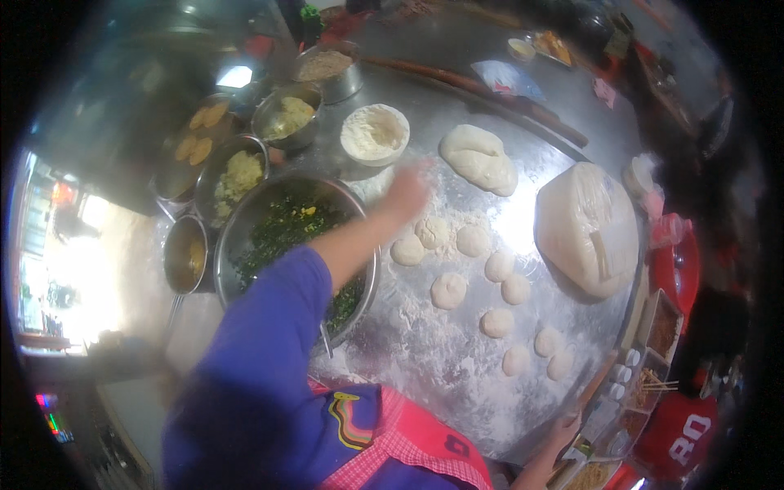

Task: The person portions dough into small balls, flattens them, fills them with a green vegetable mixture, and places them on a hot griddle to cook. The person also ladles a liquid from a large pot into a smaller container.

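My left hand (409,188) is blurred by motion over the floured steel worktop, between a white bowl of flour (375,135) and several flattened dough balls (449,290). Whether its fingers are apart or closed cannot be made out. At the lower right, my right hand (567,425) grips the near end of a wooden rolling pin (596,381). Beyond the dough balls lies a folded lump of dough (479,160). Under my left forearm stands a wide steel bowl (371,269) holding chopped greens (288,229) with yellow bits.
A large plastic-wrapped dough mass (585,236) rests at the right. Steel bowls of pale shredded filling (240,177) and a pot of brownish filling (327,66) stand at the left and back. A long wooden rod (478,92) crosses the back. Condiment containers (650,373) line the right edge.
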### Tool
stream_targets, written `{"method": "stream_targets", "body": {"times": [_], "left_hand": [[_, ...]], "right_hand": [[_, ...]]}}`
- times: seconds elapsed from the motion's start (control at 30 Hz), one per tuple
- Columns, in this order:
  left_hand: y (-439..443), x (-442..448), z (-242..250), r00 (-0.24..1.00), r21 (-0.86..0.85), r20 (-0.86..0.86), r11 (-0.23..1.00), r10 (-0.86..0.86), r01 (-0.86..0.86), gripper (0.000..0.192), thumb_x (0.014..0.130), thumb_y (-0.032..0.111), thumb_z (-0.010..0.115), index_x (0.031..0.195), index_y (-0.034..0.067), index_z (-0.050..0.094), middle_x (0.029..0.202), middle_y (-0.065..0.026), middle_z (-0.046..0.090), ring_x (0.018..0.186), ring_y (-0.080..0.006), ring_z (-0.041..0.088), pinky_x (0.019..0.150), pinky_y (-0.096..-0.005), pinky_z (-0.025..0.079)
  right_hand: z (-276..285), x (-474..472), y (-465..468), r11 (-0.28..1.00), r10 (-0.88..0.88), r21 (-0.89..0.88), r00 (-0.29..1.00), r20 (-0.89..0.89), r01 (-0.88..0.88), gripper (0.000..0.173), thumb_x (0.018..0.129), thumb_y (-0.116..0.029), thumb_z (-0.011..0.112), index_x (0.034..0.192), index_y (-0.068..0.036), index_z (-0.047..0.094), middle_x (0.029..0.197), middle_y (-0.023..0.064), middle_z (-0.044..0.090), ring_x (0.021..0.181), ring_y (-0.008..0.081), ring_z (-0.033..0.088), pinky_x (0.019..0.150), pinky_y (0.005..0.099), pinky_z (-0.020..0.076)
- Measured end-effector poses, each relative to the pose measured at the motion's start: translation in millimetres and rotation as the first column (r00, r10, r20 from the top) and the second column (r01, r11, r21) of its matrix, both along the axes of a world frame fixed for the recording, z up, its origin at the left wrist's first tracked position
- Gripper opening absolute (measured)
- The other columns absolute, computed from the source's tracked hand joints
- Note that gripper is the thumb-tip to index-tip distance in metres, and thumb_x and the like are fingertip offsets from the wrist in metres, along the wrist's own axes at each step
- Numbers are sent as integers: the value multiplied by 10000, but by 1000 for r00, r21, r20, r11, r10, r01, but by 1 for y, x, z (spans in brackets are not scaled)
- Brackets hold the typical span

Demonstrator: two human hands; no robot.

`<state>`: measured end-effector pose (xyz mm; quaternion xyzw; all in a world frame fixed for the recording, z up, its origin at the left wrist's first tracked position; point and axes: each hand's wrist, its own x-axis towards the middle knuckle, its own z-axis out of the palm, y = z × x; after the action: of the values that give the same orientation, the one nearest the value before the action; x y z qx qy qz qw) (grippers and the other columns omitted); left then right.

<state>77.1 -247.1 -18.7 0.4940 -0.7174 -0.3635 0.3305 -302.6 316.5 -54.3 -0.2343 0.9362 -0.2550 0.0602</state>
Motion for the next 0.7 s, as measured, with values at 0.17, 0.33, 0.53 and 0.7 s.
{"method": "stream_targets", "body": {"times": [0.17, 0.33, 0.53, 0.7], "left_hand": [[-159, 63, -54, 805, -126, 593, 990, 20, 68, 571, 859, 435, 637, 1174, -39, 593, 1102, -257, 640, 1082, -388, 600, 936, -439, 470], [-137, 44, -8, 755, -57, 649, 983, -96, 174, 372, 855, 296, 648, 1090, 8, 644, 1009, -223, 674, 1004, -375, 633, 883, -447, 485], [5, -16, 29, 757, 130, 319, 817, -570, 561, 290, 856, 164, 641, 1126, 57, 636, 1045, -207, 662, 986, -366, 633, 865, -437, 496], [104, -42, -2, 747, 408, 141, 726, -649, 554, 439, 780, 175, 728, 1190, 67, 612, 1116, -187, 646, 1048, -366, 611, 888, -423, 498]], "right_hand": [[31, 95, 15, 979, -41, -169, 929, 368, 111, 667, 758, -15, 557, 1411, 12, 424, 1333, 116, 515, 1203, 225, 504, 1025, 337, 384], [54, 144, -13, 936, 20, -310, 851, 524, 169, 663, 747, 7, 578, 1395, 13, 437, 1314, 104, 507, 1187, 195, 493, 1022, 317, 378], [62, 152, -40, 936, 280, 84, 866, 414, -343, 612, 750, 4, 595, 1352, -13, 490, 1279, 140, 550, 1168, 255, 542, 981, 333, 423], [68, 162, -58, 698, 611, 30, 616, 497, -716, 546, 714, -22, 626, 1257, -71, 587, 1081, 117, 638, 1031, 308, 585, 887, 361, 463]]}}
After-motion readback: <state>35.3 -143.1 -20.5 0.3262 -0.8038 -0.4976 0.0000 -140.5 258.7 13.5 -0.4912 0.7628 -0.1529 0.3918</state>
